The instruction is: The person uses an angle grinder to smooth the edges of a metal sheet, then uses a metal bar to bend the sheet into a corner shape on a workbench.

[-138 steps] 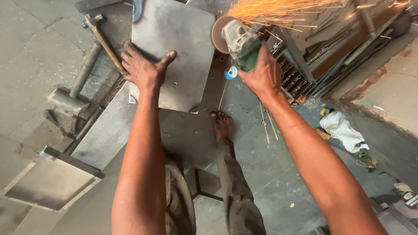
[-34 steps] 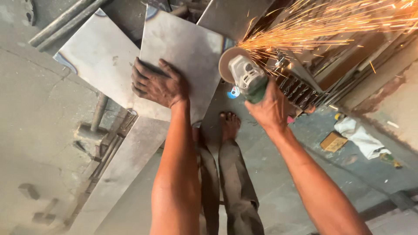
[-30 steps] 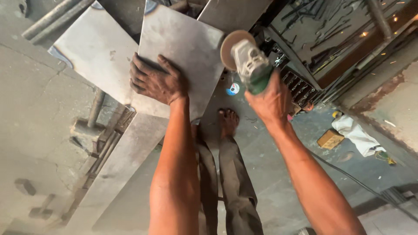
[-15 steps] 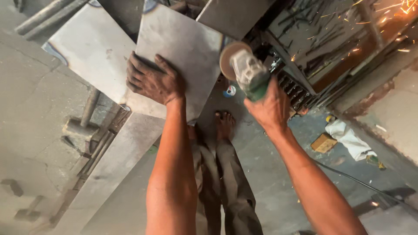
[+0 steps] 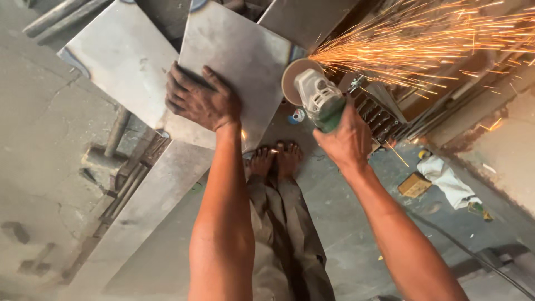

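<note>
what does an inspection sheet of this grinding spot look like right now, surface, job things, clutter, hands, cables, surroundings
surface: grey concrete floor, cracked and stained.
job's things: steel plate tilted over other sheets; angle grinder with its disc at the plate's right edge, sparks flying right.
clutter: hammer-like tool on the floor at left; white rag and small brown block at right; blue-and-white roll by the bare feet.
grippers: left hand pressed flat on the plate; right hand gripping the grinder body.
cables: dark cord across the floor at lower right.
surroundings: metal bars and strips stacked behind the grinder.
</note>
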